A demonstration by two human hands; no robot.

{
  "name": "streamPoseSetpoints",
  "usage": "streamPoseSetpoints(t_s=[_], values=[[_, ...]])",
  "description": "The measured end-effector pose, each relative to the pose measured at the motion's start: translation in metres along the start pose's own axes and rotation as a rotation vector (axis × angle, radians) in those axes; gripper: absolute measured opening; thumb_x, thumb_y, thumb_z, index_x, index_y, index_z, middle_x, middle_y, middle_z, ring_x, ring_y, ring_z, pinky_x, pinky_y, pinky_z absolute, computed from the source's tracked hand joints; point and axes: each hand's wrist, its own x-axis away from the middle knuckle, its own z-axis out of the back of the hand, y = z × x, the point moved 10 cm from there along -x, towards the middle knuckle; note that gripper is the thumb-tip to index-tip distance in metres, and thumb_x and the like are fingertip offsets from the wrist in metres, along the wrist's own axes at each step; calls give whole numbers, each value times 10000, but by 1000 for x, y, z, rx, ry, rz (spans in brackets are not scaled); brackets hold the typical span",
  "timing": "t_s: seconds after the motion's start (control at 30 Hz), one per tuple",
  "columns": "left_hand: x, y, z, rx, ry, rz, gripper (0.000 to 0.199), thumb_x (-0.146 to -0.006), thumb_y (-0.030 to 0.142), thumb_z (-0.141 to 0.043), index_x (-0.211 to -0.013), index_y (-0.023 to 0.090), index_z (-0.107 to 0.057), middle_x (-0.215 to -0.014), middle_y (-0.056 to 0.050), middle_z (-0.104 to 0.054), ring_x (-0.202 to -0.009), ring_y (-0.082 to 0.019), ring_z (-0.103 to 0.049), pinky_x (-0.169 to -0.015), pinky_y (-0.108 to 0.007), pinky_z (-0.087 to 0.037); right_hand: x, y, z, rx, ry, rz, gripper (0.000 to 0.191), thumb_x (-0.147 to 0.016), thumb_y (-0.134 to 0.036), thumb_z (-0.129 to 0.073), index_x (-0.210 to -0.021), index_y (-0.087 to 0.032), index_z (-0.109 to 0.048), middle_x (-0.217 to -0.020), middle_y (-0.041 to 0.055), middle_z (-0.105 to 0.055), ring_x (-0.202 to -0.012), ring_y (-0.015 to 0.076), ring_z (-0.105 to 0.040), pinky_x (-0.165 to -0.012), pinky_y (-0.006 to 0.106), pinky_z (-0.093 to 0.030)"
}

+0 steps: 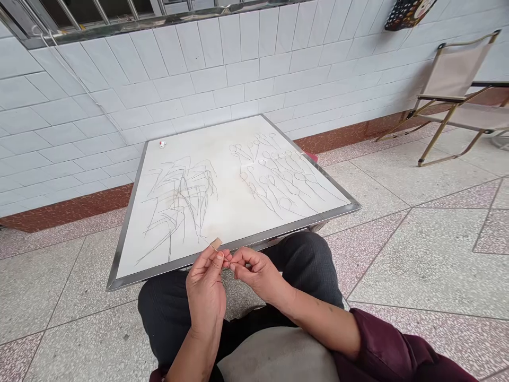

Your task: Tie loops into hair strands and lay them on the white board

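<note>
Both hands meet just past the near edge of a white table (226, 212) with a metal rim. My left hand (207, 281) pinches a thin wire (214, 247), and a tan strip (216, 243) wraps one of its fingers. Touching it from the right, my right hand (254, 268) has thumb and forefinger closed on the same thin wire. On the table's left half lie several loose bent wires (181, 193), crossing one another. Several wires with round loops at one end (284, 202) are spread over the right half.
A small white and red object (163, 144) sits at the table's far left corner. Behind is a tiled wall (218, 77) with a barred window (103, 13). A folding chair (455, 74) stands at the right, and a dark patterned bag (405, 15) hangs above.
</note>
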Motion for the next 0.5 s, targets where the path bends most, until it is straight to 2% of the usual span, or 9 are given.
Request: streamPoseSetpoints(t_s=[0.13, 0.33, 0.5], values=[[-1, 0, 3, 28, 46, 11, 376, -593, 262, -892, -940, 171, -777, -803, -48, -760, -769, -154, -697, -747, -268, -531, 1, -3, -1, 55, -77, 23, 210, -890, -392, -601, -849, -187, -624, -724, -9, -584, -674, 123, -505, -645, 250, -410], [-3, 4, 11, 52, 95, -9, 367, -600, 235, -884, -942, 170, -770, -805, -47, -756, -779, -159, -704, -759, -278, -531, 5, -7, 3, 220, -81, 70, 177, -911, -352, -572, -847, -194, -617, -746, -6, -576, -654, 121, -483, -633, 254, -389], [-3, 9, 15, 63, 140, -24, 373, -585, 222, -882, -935, 163, -767, -793, -41, -743, -762, -151, -695, -760, -277, -530, 8, -4, 4, 246, -81, 94, 180, -922, -344, -563, -840, -191, -611, -750, -3, -574, -687, 129, -497, -654, 260, -392]])
